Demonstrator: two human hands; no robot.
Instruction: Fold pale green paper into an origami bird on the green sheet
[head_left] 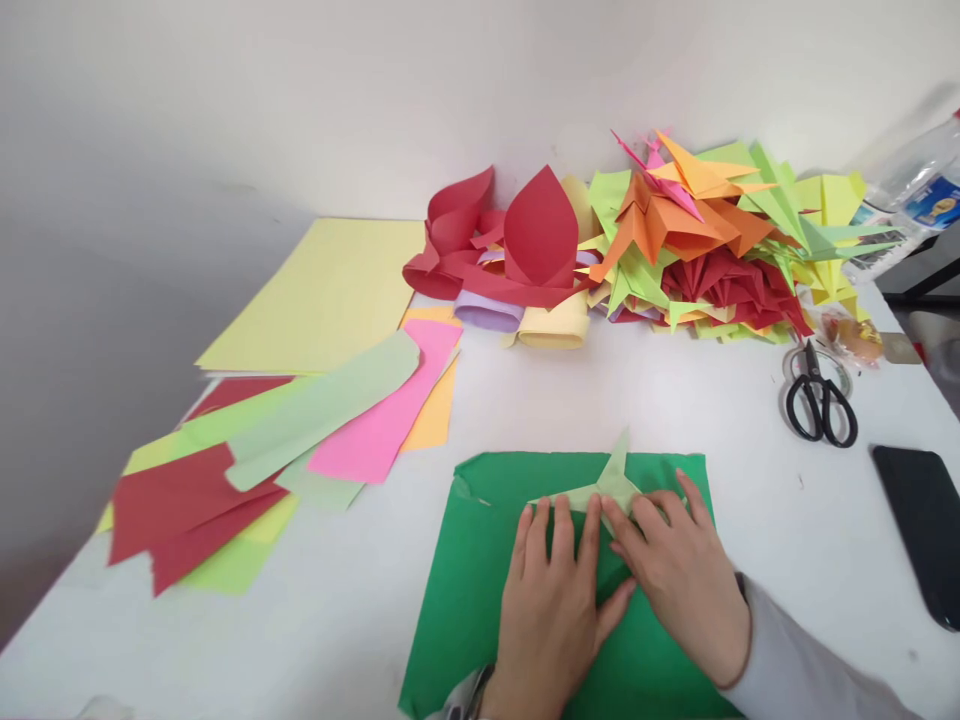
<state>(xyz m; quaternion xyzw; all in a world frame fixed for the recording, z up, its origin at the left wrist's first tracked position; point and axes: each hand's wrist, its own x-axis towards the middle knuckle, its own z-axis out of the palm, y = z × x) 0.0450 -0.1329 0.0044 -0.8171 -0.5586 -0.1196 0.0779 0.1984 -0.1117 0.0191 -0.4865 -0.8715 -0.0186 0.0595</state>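
A pale green folded paper figure (pixel 616 484) lies on a green sheet (pixel 480 560), with narrow points sticking out to the left and upward. My left hand (pixel 551 590) is laid flat with fingers stretched, its fingertips on the lower edge of the figure's left point. On the figure's right side, my right hand (pixel 679 570) has its fingers bent, index finger and thumb close together at the paper. Both index fingertips nearly meet at its middle. The right hand covers much of the figure's right part.
Loose coloured strips (pixel 322 410) and a yellow sheet (pixel 322 290) lie left. Rolled red paper shapes (pixel 541 230) and a heap of folded paper figures (pixel 705 240) stand behind. Black-handled scissors (pixel 817 400), a phone (pixel 919 530) and a plastic bottle (pixel 919 190) are right.
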